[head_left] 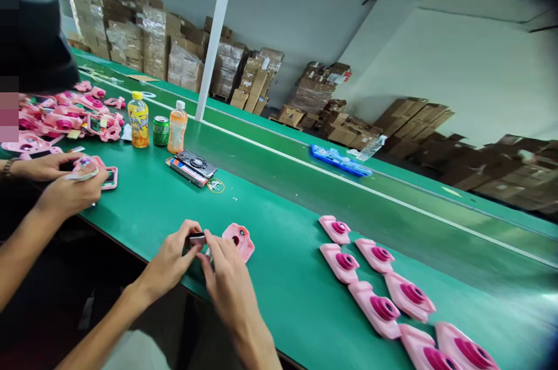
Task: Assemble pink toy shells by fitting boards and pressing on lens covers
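Between the fingertips of both hands is a small dark, flat rectangular part (197,238), held just over the table's near edge. My left hand (176,251) pinches it from the left, fingers curled. My right hand (229,274) grips its other side with thumb and forefinger. Right behind my right hand, a pink camera shell (241,240) lies on the green table, partly covered by the fingers. The part's underside is hidden, so I cannot tell its exact kind.
Several pink toy cameras (383,307) stand in rows at the right. A co-worker's hands (72,190) hold a pink piece at the left, near a heap of pink parts (65,114). Bottles (177,129), a green can (161,130) and a box (189,171) stand ahead.
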The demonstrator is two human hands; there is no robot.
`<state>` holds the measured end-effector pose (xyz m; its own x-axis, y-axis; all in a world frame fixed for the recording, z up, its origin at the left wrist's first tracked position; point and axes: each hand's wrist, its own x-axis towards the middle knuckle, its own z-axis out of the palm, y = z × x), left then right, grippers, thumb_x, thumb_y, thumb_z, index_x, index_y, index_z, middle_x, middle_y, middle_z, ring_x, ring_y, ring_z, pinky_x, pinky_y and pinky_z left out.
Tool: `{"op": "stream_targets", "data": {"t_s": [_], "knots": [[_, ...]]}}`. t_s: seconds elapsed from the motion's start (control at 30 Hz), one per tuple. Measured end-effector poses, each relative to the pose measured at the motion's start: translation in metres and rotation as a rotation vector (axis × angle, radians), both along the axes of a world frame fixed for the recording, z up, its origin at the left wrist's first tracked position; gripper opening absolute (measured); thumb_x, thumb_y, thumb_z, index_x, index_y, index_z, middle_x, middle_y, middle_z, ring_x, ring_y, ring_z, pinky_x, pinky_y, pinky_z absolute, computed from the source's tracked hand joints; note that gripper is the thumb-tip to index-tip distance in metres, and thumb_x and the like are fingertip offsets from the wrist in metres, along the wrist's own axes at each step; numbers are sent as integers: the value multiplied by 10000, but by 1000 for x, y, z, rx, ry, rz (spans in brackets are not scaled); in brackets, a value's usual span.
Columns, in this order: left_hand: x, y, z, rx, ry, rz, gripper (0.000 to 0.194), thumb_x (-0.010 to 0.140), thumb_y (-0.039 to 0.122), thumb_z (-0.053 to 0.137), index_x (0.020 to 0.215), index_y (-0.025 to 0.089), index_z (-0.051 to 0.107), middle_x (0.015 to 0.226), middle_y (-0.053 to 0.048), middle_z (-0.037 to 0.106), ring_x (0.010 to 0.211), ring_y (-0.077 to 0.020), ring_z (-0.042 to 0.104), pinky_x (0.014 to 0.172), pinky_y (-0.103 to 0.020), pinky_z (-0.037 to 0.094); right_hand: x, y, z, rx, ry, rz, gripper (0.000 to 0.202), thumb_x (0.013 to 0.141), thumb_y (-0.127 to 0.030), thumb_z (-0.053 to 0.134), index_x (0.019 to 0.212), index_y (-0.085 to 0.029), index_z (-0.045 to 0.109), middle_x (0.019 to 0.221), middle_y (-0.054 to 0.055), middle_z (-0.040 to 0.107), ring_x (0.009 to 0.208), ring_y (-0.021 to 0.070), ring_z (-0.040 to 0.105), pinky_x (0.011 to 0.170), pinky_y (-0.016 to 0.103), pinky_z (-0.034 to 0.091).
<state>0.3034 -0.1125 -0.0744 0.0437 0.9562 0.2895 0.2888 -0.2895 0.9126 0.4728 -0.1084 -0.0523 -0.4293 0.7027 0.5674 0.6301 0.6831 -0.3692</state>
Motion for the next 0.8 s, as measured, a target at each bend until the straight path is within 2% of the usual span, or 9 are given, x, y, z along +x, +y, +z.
{"op": "stream_targets", "data": {"t_s": [0.07, 0.17, 0.23, 0.27, 0.33, 0.4, 0.53, 0.63, 0.8], "knots": [[6, -1, -6, 0, -96, 115, 239, 913, 325, 626, 1140, 256, 595, 1071, -53, 733, 902, -207, 722, 819, -315, 579, -14, -3, -5, 22, 40, -11, 293, 1030, -183, 439, 1229, -198, 654, 973, 87, 733, 861, 234, 703, 733, 360, 594], [12, -2, -15, -70, -207, 184, 285, 920, 414, 631, 1135, 234, 681, 1003, -76, 772, 804, -222, 742, 763, -341, 612, -18, -3, -12, 89, 117, -33, 257, 1022, -136, 440, 1127, -191, 668, 889, 72, 713, 786, 213, 688, 692, 329, 570], [17, -4, -18, -142, -328, 174, 387, 931, 488, 606, 1181, 210, 708, 1016, -99, 788, 859, -254, 762, 800, -380, 628, -16, -2, -15, 134, 141, -15, 256, 1015, -126, 455, 1143, -196, 666, 911, 73, 717, 797, 210, 684, 710, 327, 569], [19, -5, -18, -173, -391, 159, 453, 926, 511, 611, 1243, 196, 692, 1094, -115, 781, 965, -272, 759, 869, -400, 622, -15, -3, -17, 135, 158, 0, 259, 1014, -127, 461, 1153, -202, 666, 927, 72, 720, 809, 206, 684, 722, 324, 571], [23, -8, -14, -218, -478, 115, 581, 916, 528, 628, 1373, 169, 613, 1296, -136, 708, 1237, -289, 658, 1050, -424, 546, -12, -3, -19, 81, 216, 50, 258, 1015, -145, 477, 1171, -217, 669, 978, 71, 722, 857, 194, 691, 757, 306, 579], [24, -10, -10, -243, -493, 62, 662, 914, 534, 635, 1442, 145, 545, 1416, -140, 624, 1379, -284, 538, 1160, -420, 448, -10, -2, -21, -19, 280, 110, 267, 1015, -163, 493, 1209, -229, 665, 1061, 76, 718, 943, 182, 696, 812, 279, 579], [23, -10, -5, -247, -463, -13, 707, 914, 574, 620, 1459, 135, 526, 1495, -125, 545, 1428, -287, 475, 1218, -412, 377, -7, 6, -17, -145, 338, 144, 299, 997, -154, 526, 1257, -232, 653, 1111, 74, 709, 977, 167, 687, 838, 261, 563], [23, -10, -8, -243, -442, -38, 711, 900, 597, 636, 1450, 157, 540, 1529, -95, 504, 1462, -288, 425, 1240, -411, 345, -6, 16, -10, -199, 324, 121, 194, 980, -152, 556, 1096, -215, 698, 992, 48, 717, 887, 169, 673, 799, 271, 546], [25, -7, -15, -245, -469, -2, 783, 864, 661, 648, 1439, 138, 549, 1494, -117, 544, 1423, -321, 478, 1209, -451, 394, -9, 26, 0, -267, 236, 77, 131, 917, -92, 628, 869, -193, 696, 829, 16, 708, 778, 174, 645, 748, 275, 506]]}}
